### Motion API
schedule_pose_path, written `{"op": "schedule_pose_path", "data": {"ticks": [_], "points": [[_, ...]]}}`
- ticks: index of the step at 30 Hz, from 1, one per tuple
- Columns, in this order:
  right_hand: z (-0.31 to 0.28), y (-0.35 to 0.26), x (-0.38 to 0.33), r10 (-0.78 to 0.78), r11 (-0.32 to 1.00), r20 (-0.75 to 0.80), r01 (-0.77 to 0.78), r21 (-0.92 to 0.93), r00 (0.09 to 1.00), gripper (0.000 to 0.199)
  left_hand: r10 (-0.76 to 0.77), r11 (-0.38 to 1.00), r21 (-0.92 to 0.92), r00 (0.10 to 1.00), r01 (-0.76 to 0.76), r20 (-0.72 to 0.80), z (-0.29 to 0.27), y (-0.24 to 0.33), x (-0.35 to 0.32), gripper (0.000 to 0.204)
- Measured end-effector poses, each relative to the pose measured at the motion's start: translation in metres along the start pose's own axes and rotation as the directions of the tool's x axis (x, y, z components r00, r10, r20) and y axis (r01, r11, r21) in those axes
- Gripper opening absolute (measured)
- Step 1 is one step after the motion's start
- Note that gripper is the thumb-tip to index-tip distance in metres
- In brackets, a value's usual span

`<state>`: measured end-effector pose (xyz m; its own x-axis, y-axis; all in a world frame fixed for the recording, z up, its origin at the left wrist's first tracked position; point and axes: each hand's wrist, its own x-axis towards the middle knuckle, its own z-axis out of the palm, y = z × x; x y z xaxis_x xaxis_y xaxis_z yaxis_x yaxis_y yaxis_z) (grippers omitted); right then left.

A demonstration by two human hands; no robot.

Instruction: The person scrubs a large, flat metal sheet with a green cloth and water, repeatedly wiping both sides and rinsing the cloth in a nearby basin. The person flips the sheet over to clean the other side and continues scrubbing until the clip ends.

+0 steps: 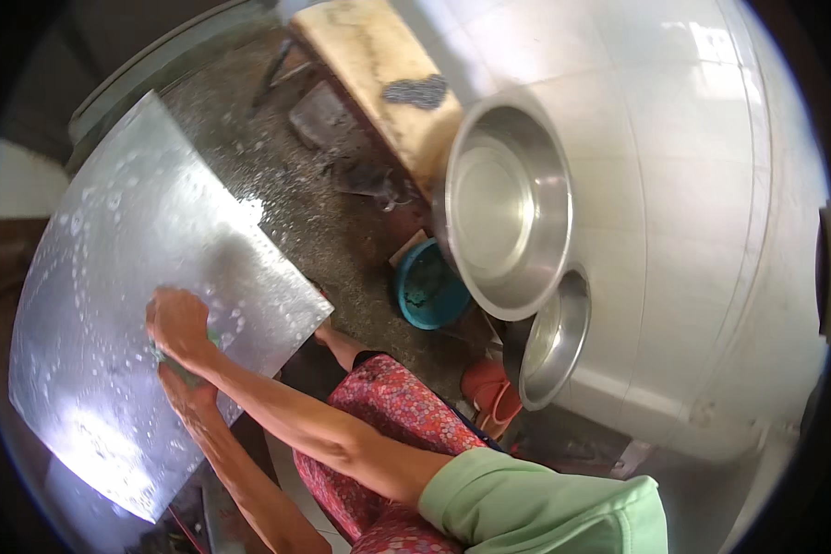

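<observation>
My right hand is closed in a fist over a metal sheet with wet, soapy spots. A small green scrubber-like piece shows under it, between the two hands; most of it is covered, so its exact kind is unclear. Just below, my left hand presses up against the same green piece, its fingers partly hidden. Broad and silvery, the metal sheet lies beneath both hands, tilted in view, with bubbles and a bright glare near its lower corner.
A large steel basin stands at the right beside a smaller steel bowl, both against a white tiled wall. A teal tub and a red bucket sit lower down. Behind is a worn pale bench with a grey cloth.
</observation>
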<state>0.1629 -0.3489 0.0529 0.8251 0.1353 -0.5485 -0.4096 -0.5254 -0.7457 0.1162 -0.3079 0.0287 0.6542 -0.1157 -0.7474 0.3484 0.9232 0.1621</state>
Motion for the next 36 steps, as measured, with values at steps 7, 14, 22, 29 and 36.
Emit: {"op": "schedule_pose_path", "data": {"ticks": [7, 14, 22, 29, 36], "points": [[-0.012, -0.004, -0.026, -0.098, 0.995, -0.248, 0.098, -0.016, 0.964, 0.013, 0.023, 0.988, 0.154, 0.996, -0.01, -0.084, 0.017, -0.007, -0.02, 0.029], [-0.125, 0.003, -0.029, -0.382, 0.882, -0.522, 0.47, 0.042, 0.763, 0.034, 0.059, 0.964, 0.264, 0.993, -0.03, -0.103, 0.016, -0.015, 0.004, 0.057], [-0.361, 0.167, -0.159, 0.518, 0.565, -0.409, 0.059, 0.823, 0.751, 0.039, -0.124, 0.992, 0.031, 0.992, 0.123, 0.014, 0.04, -0.057, 0.008, 0.038], [-0.414, 0.351, -0.19, 0.761, 0.255, -0.354, 0.251, 0.934, 0.544, 0.039, -0.212, 0.965, -0.118, 0.961, 0.235, 0.18, 0.087, -0.123, 0.01, 0.039], [-0.346, 0.15, -0.147, -0.255, 0.271, 0.29, -0.22, 0.937, 0.922, 0.034, -0.09, 0.996, 0.027, 0.991, 0.088, 0.098, 0.079, -0.116, 0.02, 0.035]]}}
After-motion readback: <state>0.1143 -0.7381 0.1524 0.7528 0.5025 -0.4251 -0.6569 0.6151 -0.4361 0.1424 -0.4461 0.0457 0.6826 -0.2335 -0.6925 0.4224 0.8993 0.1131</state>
